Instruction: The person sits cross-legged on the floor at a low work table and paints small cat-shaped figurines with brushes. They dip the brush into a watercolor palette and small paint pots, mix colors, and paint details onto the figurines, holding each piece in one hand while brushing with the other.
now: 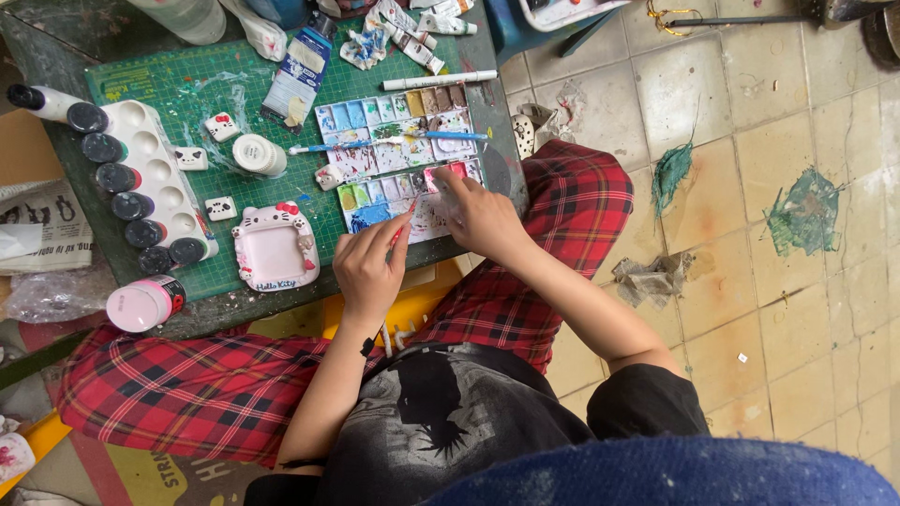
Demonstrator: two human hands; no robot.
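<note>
The person sits cross-legged in red tartan trousers [225, 384] at a low, paint-stained worktop [56, 56] covered by a green cutting mat [234, 84]. The left hand [367, 272] is closed around a thin red-handled paintbrush [403, 225], pinched low on the shaft, with its tip over the flat white plastic watercolour palette [398, 155] that lies at the mat's right edge. The right hand [483, 220] rests its fingertips on the palette's near right corner, by the red wells; whether it grips the rim or only steadies it I cannot tell.

I would judge the brush very light and stiff along the handle, with a soft tip that would splay under pressure, so the pinch near the ferrule seems the sensible hold. The palette looks thin, rigid and light enough to skid on the mat, and its wet wells would smear; its bare outer rim is the place to hold it.

Two more blue-handled brushes [375, 143] lie across the palette. Toward the mat's near edge sits a white cat-shaped frame [275, 248], probably plaster or clay and so likely brittle, best lifted from beneath. Small white cat-face pieces [222, 126] lie further in. Along the left edge stands a white well tray [159, 173] lined with dark-capped paint bottles [103, 148], and a pink-lidded jar [145, 303] lies at the near left corner. Crumpled paint tubes [403, 33] are heaped at the far edge.
</note>
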